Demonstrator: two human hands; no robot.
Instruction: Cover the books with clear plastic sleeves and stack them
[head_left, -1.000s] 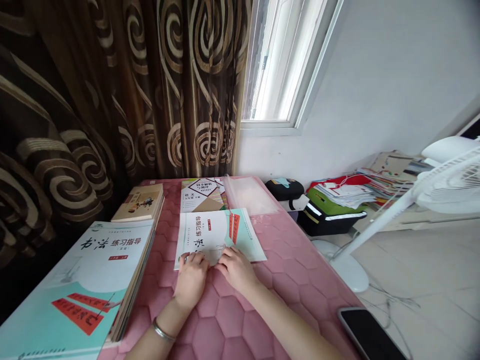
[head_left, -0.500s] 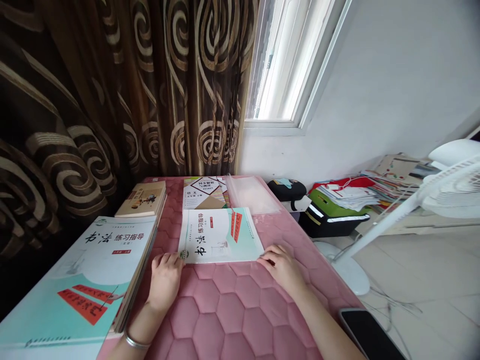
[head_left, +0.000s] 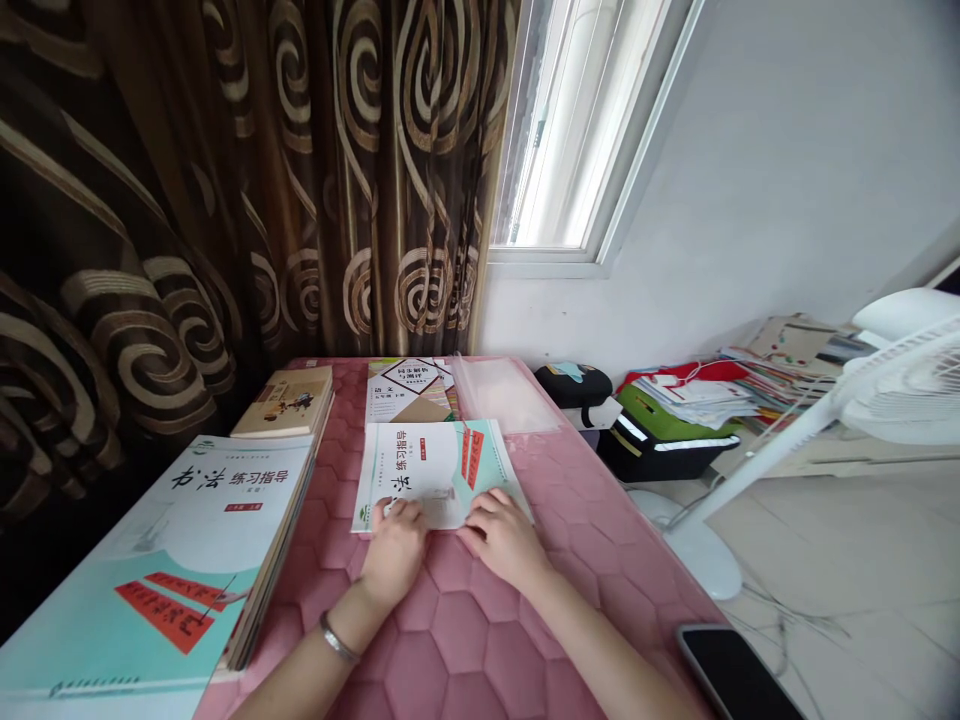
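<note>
A white and teal calligraphy workbook [head_left: 442, 455] lies sideways on the pink padded surface, its cover facing up. At its near edge, left of the middle, is my left hand [head_left: 399, 545], fingers curled over the edge. My right hand [head_left: 504, 535] grips the same edge a short way to the right, thumb low and fingers bent on the cover. The undersides of both hands are hidden. Just beyond the workbook lie a Chinese exercise book [head_left: 409, 388] and clear plastic book covers [head_left: 502, 393].
On the left stand a stack of books topped by a matching calligraphy workbook [head_left: 172, 540] and a smaller tan book [head_left: 289, 400]. A phone [head_left: 739, 670] rests at the near right edge. Past that edge are a white fan [head_left: 795, 440] and a black and green bag [head_left: 660, 430].
Both hands have moved inward along the workbook's near edge, from its two corners toward the middle. The workbook has barely shifted.
</note>
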